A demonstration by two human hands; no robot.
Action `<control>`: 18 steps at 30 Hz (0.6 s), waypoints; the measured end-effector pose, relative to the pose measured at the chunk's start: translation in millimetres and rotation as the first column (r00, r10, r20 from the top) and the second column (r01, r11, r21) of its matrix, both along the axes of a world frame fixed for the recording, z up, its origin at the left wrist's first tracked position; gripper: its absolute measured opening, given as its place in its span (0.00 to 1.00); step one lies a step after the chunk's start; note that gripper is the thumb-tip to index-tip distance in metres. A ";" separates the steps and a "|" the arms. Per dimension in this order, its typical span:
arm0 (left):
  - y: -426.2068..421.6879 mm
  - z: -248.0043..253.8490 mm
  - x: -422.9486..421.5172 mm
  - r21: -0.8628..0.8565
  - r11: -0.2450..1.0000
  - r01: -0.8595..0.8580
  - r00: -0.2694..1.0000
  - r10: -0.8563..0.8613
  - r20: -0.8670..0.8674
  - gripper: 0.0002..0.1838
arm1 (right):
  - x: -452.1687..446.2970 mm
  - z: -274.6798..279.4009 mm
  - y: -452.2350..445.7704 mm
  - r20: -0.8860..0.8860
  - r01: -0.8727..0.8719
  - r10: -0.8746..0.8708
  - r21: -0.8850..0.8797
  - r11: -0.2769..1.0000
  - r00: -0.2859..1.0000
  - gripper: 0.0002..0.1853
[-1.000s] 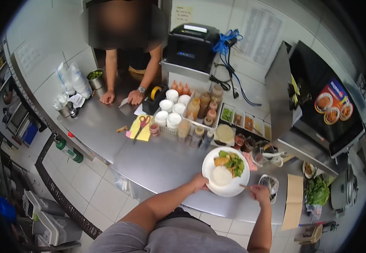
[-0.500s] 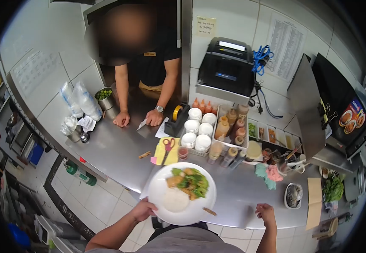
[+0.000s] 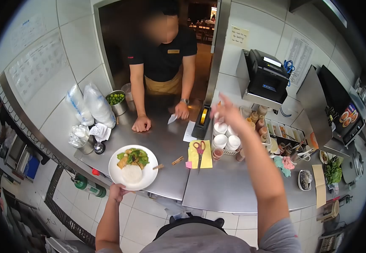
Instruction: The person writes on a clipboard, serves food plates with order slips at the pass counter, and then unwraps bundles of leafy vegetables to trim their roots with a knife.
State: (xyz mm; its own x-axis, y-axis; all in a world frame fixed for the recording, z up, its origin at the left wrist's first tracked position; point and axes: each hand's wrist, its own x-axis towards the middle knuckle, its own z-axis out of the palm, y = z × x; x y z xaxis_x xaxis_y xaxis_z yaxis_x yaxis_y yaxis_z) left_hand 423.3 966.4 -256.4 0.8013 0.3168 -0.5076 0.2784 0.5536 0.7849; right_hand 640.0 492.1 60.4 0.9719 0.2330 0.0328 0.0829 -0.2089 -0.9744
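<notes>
My left hand (image 3: 116,192) grips the near edge of a white plate (image 3: 151,178) at the left part of the counter. On the plate lie a mound of white rice (image 3: 132,173) and a stir-fry with green vegetables (image 3: 137,157). A wooden clothespin (image 3: 158,167) sits at the plate's right rim. My right hand (image 3: 227,111), blurred, reaches over the white cups (image 3: 219,141) beside the tape dispenser (image 3: 201,122). Its fingers look stretched apart, with nothing visible in them. The hand and forearm hide part of the sauce bottles (image 3: 260,122).
Across the steel counter (image 3: 162,185), a person (image 3: 162,59) leans with both hands on it, one near a paper slip. Scissors (image 3: 199,154) lie on yellow paper, near another clothespin (image 3: 177,160). A printer (image 3: 269,76) is at the back right; a metal pot of green limes (image 3: 116,99) stands left.
My left hand has carried the plate leftward to the counter's left part. My right hand has risen from the front edge to above the cups. The view has shifted.
</notes>
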 end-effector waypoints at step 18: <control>-198.3 20.8 28.1 0.031 0.963 0.268 0.954 -0.270 0.129 0.17 | -177.5 -273.5 25.0 -0.468 -0.636 0.465 -0.328 0.699 0.752 0.17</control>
